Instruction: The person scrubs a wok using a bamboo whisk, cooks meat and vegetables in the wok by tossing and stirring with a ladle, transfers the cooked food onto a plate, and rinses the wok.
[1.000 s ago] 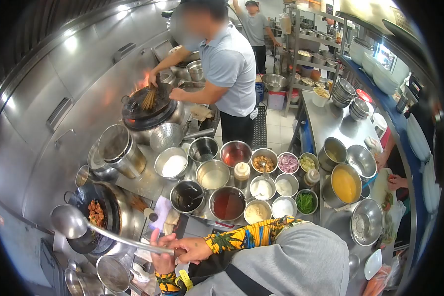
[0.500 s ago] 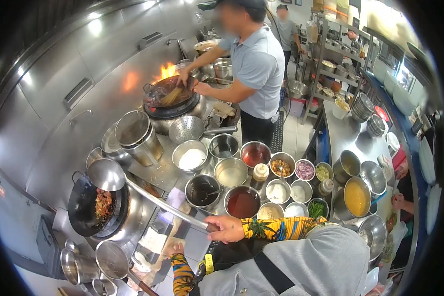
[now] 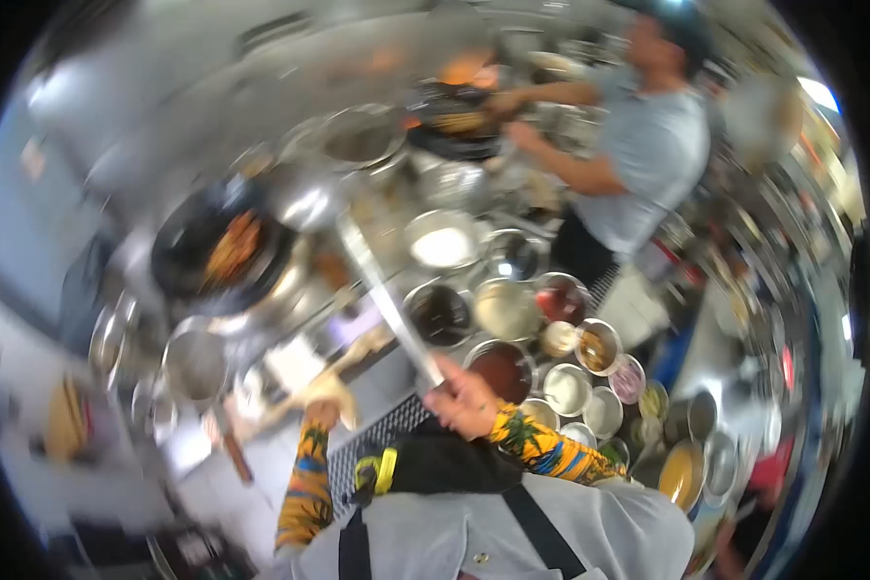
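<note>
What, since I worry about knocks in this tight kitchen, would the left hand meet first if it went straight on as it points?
Most likely the beige cloth, right at the fingertips of the left hand; blur and a single view leave depth and contact unclear.

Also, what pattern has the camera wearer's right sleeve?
The right sleeve: yellow-orange with dark and blue print, best in head view.

Ladle (image 3: 387,304): s/s, long hdl, darker at hdl end, held in r. grip (image 3: 464,398). Hdl slants up-l. in view; round bowl nr wok (image 3: 182,242), blurred, contents n/c.

Cloth (image 3: 336,385): cream/tan, crumpled, stretched diag., nr lavender cloth (image 3: 358,322); l. grip (image 3: 321,413) touching lower end.
</note>
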`<control>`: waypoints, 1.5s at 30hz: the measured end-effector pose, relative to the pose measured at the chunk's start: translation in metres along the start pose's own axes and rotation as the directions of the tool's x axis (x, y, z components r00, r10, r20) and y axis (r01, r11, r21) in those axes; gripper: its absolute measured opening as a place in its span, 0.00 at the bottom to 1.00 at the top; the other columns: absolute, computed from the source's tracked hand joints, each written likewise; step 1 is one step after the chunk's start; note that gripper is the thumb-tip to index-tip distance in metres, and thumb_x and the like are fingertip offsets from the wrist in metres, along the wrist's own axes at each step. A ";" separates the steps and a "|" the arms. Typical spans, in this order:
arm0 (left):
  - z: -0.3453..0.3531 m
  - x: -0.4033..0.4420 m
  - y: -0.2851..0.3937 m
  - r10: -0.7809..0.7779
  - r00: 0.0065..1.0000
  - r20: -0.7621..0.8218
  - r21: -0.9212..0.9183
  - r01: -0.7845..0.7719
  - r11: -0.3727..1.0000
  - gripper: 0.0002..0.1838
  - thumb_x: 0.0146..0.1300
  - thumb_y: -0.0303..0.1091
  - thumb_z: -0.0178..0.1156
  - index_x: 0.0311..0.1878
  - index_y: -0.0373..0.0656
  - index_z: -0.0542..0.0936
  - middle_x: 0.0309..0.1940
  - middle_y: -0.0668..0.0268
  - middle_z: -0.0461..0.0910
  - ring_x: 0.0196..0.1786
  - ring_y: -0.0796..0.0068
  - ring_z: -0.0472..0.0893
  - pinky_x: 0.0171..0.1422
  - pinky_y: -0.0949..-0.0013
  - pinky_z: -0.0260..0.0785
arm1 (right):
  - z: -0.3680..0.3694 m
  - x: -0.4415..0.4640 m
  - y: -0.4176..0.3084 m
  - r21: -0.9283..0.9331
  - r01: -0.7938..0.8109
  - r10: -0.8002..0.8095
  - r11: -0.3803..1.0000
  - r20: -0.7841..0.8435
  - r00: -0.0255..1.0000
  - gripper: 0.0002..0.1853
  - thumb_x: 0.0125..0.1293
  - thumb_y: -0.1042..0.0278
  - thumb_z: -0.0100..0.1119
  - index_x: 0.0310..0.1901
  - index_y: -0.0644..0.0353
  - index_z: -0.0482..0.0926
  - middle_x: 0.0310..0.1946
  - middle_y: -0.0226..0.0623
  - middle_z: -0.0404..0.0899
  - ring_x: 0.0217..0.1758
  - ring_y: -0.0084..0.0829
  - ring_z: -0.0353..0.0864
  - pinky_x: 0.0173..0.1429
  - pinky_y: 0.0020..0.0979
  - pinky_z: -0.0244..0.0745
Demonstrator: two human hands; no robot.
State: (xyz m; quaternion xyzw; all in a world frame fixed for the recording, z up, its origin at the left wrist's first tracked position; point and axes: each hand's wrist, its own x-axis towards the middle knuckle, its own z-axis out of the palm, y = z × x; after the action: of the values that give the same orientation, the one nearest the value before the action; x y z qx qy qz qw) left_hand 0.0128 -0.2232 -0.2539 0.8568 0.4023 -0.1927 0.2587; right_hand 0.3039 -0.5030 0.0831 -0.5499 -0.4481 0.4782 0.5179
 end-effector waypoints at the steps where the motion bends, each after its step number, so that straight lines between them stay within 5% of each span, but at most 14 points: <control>1: -0.017 -0.044 0.032 -0.013 0.882 -0.471 0.072 0.053 0.996 0.14 0.58 0.41 0.55 0.38 0.41 0.81 0.32 0.48 0.81 0.37 0.46 0.81 0.44 0.49 0.72 | 0.006 0.007 -0.027 0.042 -0.073 0.073 0.996 -0.001 0.997 0.38 0.68 0.72 0.53 0.76 0.50 0.47 0.29 0.25 0.73 0.23 0.15 0.69 0.27 0.20 0.69; 3: -0.083 -0.118 0.067 -0.272 0.647 -0.712 -0.357 -0.001 0.934 0.18 0.57 0.39 0.58 0.49 0.41 0.76 0.38 0.50 0.80 0.44 0.47 0.78 0.52 0.51 0.70 | 0.020 0.036 -0.022 0.230 -0.012 0.012 0.973 0.004 1.000 0.43 0.64 0.78 0.54 0.76 0.49 0.43 0.39 0.30 0.73 0.25 0.17 0.71 0.27 0.20 0.71; 4: -0.085 -0.118 0.052 -0.276 0.475 -0.836 -0.317 -0.007 0.948 0.21 0.55 0.36 0.59 0.53 0.40 0.75 0.44 0.49 0.77 0.50 0.47 0.75 0.56 0.51 0.67 | 0.027 0.050 -0.029 0.214 -0.013 0.010 0.977 0.014 1.000 0.43 0.63 0.80 0.54 0.76 0.51 0.44 0.41 0.32 0.73 0.25 0.17 0.71 0.26 0.20 0.71; 7: -0.144 -0.152 0.036 -0.243 0.393 -0.887 -0.211 0.122 0.970 0.27 0.51 0.34 0.61 0.57 0.38 0.72 0.52 0.49 0.73 0.56 0.46 0.71 0.59 0.49 0.64 | 0.039 0.105 -0.045 0.072 -0.026 0.025 0.997 0.017 1.000 0.39 0.63 0.80 0.53 0.74 0.59 0.48 0.40 0.35 0.75 0.22 0.17 0.71 0.22 0.20 0.70; 11: -0.162 -0.148 0.008 -0.582 0.620 -0.525 -0.244 0.545 0.802 0.44 0.51 0.49 0.65 0.69 0.42 0.60 0.64 0.50 0.63 0.65 0.46 0.66 0.68 0.49 0.60 | 0.061 0.195 -0.039 -0.055 0.000 0.000 0.998 0.004 1.000 0.37 0.62 0.76 0.55 0.73 0.63 0.52 0.27 0.33 0.75 0.18 0.19 0.70 0.20 0.24 0.68; 13: -0.183 -0.150 0.007 -0.578 0.756 -0.307 -0.239 0.527 0.816 0.50 0.52 0.53 0.65 0.73 0.44 0.52 0.69 0.51 0.57 0.66 0.49 0.68 0.66 0.55 0.65 | 0.078 0.237 -0.050 -0.184 0.056 -0.060 0.981 -0.014 0.998 0.37 0.63 0.75 0.56 0.73 0.64 0.52 0.23 0.31 0.75 0.19 0.21 0.72 0.20 0.27 0.67; 21: -0.218 -0.130 -0.011 -0.640 0.758 -0.125 -0.242 0.603 0.760 0.52 0.51 0.46 0.66 0.74 0.38 0.49 0.64 0.47 0.66 0.62 0.51 0.73 0.66 0.58 0.67 | 0.159 0.317 -0.036 -0.332 -0.168 0.154 0.928 -0.067 0.986 0.38 0.59 0.70 0.58 0.71 0.64 0.57 0.22 0.35 0.76 0.18 0.25 0.74 0.23 0.29 0.69; 24: -0.179 -0.108 -0.094 -0.574 0.779 -0.254 -0.722 0.243 0.649 0.39 0.50 0.41 0.64 0.63 0.31 0.65 0.50 0.47 0.78 0.51 0.54 0.80 0.58 0.59 0.73 | 0.153 0.288 -0.035 -0.409 -0.018 0.059 0.912 0.088 0.994 0.36 0.61 0.73 0.57 0.72 0.60 0.58 0.25 0.34 0.76 0.20 0.21 0.73 0.26 0.27 0.70; 25: -0.172 -0.108 -0.107 -0.553 0.777 -0.300 -0.831 0.072 0.552 0.36 0.50 0.40 0.63 0.60 0.29 0.68 0.47 0.48 0.79 0.49 0.55 0.81 0.55 0.60 0.75 | 0.149 0.271 -0.037 -0.470 0.044 0.021 0.882 0.132 0.991 0.36 0.61 0.73 0.57 0.72 0.59 0.58 0.25 0.33 0.75 0.21 0.20 0.73 0.26 0.27 0.70; 27: -0.168 -0.126 -0.112 -0.349 0.840 -0.415 -0.813 -0.515 -0.272 0.26 0.56 0.41 0.59 0.56 0.36 0.73 0.45 0.51 0.80 0.42 0.57 0.83 0.46 0.62 0.78 | 0.142 0.241 -0.034 -0.532 0.228 -0.150 0.816 0.186 0.971 0.35 0.62 0.73 0.56 0.72 0.57 0.58 0.25 0.32 0.75 0.21 0.20 0.72 0.27 0.27 0.70; 29: -0.217 -0.168 -0.077 -0.267 0.888 -0.374 -0.638 -0.455 -0.621 0.26 0.61 0.48 0.60 0.56 0.41 0.74 0.43 0.53 0.81 0.38 0.62 0.83 0.43 0.63 0.78 | 0.135 0.238 -0.035 -0.529 0.244 -0.144 0.813 0.224 0.964 0.35 0.63 0.73 0.56 0.72 0.56 0.59 0.25 0.31 0.75 0.21 0.19 0.72 0.27 0.26 0.70; 31: -0.238 -0.156 -0.080 -0.160 0.932 -0.324 -0.714 -0.352 -0.606 0.26 0.63 0.53 0.57 0.57 0.44 0.74 0.42 0.55 0.82 0.37 0.65 0.83 0.39 0.64 0.78 | 0.132 0.248 -0.042 -0.476 0.092 0.031 0.875 0.244 0.969 0.34 0.63 0.73 0.56 0.72 0.55 0.59 0.25 0.30 0.74 0.21 0.19 0.71 0.27 0.26 0.70; 37: -0.309 -0.099 -0.060 0.025 0.957 -0.290 -0.753 -0.212 -0.623 0.27 0.64 0.66 0.51 0.49 0.52 0.77 0.39 0.66 0.83 0.38 0.64 0.82 0.36 0.63 0.72 | 0.142 0.341 -0.016 -0.299 0.027 -0.023 0.954 0.019 1.000 0.37 0.61 0.75 0.58 0.72 0.64 0.56 0.22 0.28 0.73 0.18 0.19 0.70 0.21 0.25 0.66; 45: -0.343 -0.035 -0.035 -0.217 0.966 -0.139 -0.756 -0.245 -0.607 0.18 0.62 0.58 0.60 0.45 0.57 0.75 0.40 0.71 0.81 0.44 0.66 0.78 0.47 0.55 0.68 | 0.164 0.409 -0.021 -0.503 -0.041 0.114 0.864 0.116 0.987 0.36 0.64 0.68 0.55 0.74 0.48 0.56 0.21 0.32 0.73 0.16 0.22 0.69 0.17 0.28 0.65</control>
State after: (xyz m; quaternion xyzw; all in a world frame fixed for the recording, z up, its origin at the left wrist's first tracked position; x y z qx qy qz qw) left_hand 0.0059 -0.0197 0.0262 0.1631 0.3625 0.3933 0.8291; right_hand 0.1997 -0.0747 0.0776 -0.6471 -0.5694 0.4044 0.3057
